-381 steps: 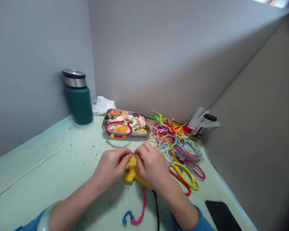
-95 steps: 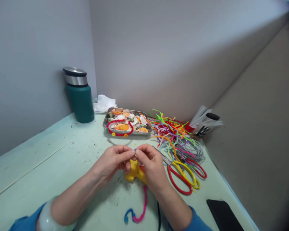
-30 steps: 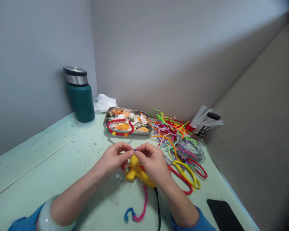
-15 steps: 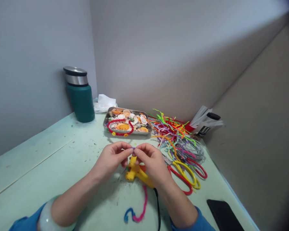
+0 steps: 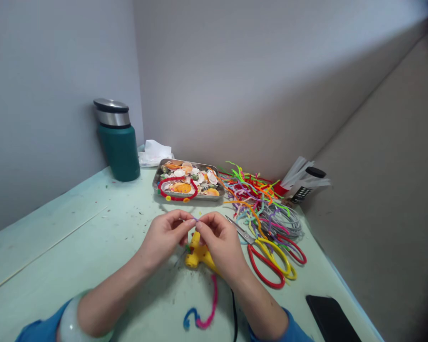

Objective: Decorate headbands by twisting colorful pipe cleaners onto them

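Observation:
My left hand (image 5: 169, 234) and my right hand (image 5: 219, 240) meet fingertip to fingertip above the table. Thumb and forefinger of each pinch a tiny piece of purple pipe cleaner (image 5: 195, 219), mostly hidden by the fingers. Just below them a yellow glue gun (image 5: 199, 254) lies on the table, partly covered by my right hand. Nearer to me is a curled pink and blue pipe cleaner (image 5: 209, 318). A red pipe-cleaner loop (image 5: 177, 198) with small coloured bits on it leans over the front rim of a metal tray (image 5: 157, 194) of shells.
To the right lie red-handled scissors (image 5: 267, 270), a yellow loop (image 5: 285, 266), a heap of coloured pipe cleaners (image 5: 251, 190) and a grey wire coil (image 5: 285, 221). A green flask (image 5: 119, 152) stands back left. A black phone (image 5: 331, 318) rests front right; a thin stick (image 5: 46, 251) lies left.
Both hands stay together, shifting slightly and re-pinching the purple piece. My right hand has come slightly left, showing more of the scissors' blades. The things on the table have not moved.

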### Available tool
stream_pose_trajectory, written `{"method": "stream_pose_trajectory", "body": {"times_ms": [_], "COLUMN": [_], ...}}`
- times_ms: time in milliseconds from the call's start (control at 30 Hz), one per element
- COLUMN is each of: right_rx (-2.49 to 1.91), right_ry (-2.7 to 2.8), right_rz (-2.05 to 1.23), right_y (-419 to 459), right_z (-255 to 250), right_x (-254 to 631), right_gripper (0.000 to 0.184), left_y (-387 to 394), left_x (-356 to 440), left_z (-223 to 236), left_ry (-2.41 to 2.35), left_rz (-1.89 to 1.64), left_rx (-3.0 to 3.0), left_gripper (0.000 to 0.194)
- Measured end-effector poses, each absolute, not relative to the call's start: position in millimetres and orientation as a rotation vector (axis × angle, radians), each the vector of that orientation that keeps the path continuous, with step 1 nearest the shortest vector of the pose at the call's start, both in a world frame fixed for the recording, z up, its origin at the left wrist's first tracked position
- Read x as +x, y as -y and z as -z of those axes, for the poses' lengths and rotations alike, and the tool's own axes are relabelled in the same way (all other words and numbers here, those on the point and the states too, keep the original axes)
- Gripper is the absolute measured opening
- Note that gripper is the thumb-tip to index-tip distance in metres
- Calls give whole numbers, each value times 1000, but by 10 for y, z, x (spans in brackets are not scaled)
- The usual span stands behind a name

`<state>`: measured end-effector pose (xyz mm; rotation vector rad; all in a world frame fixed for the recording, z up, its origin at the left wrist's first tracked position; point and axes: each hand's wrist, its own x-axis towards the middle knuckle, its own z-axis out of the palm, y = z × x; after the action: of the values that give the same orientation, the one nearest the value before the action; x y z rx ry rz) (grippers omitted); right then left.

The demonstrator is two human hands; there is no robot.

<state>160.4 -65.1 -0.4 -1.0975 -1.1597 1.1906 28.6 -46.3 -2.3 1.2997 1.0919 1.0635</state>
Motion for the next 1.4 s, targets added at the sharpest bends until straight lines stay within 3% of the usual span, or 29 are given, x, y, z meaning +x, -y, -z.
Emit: {"method": "stream_pose_trajectory", "body": {"times_ms": [600, 833, 1067, 1300, 1400], "right_rx": [-1047, -995, -1047, -991, -1035], "right_ry": [1458, 1339, 1366, 1410, 1419], "right_rz": [-1099, -1077, -1020, -1497, -1510], "right_y": [624, 669, 666, 653, 642], "right_z": [-54, -27, 35, -142, -188], "right_x": [1753, 1661, 1644, 1817, 1857], "right_gripper": [10, 9, 10, 21, 20], "left_y": [465, 480, 470, 470, 469], "left_x": [262, 291, 285, 215, 201], "left_z": [-22, 49, 44, -54, -62], "left_ry": [-919, -758, -790, -838, -841], "left_rz": [-947, -935, -961, -856, -835], "left_rx": [1246, 952, 1087, 1377, 1386], "left_gripper": [21, 23, 21, 20, 20]}}
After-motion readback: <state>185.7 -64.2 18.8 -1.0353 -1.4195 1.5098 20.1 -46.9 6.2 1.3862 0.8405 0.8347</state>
